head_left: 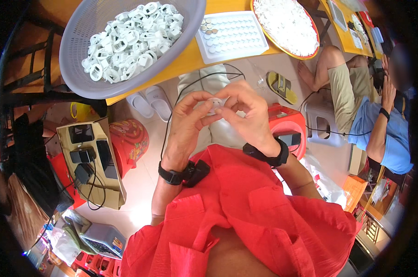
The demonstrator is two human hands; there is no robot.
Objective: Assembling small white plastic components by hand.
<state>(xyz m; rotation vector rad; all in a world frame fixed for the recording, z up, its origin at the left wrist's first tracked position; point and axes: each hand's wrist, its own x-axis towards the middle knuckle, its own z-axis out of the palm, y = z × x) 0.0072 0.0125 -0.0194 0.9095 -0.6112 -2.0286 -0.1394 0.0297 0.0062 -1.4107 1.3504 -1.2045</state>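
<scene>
Both my hands meet above my lap, pinching one small round white plastic part (214, 104) between them. My left hand (186, 121) grips its left side with thumb and fingers. On the other side, the fingertips of my right hand (247, 114) press on the same part. Its finer details are partly covered by my fingers. Ahead on the table, a white tray (233, 56) bears rows of round white pieces, with a few brownish discs at its upper left. A large grey basket (72, 55) to the left holds many white plastic housings (132, 39).
A round tray (311, 54) heaped with small white parts rests at the table's right. Left of me, a cardboard box (114, 184) carries black devices and cables. A red stool (282, 115) stands at my right. Another person (375, 115) sits farther right. Slippers (159, 104) lie under the yellow table (186, 62).
</scene>
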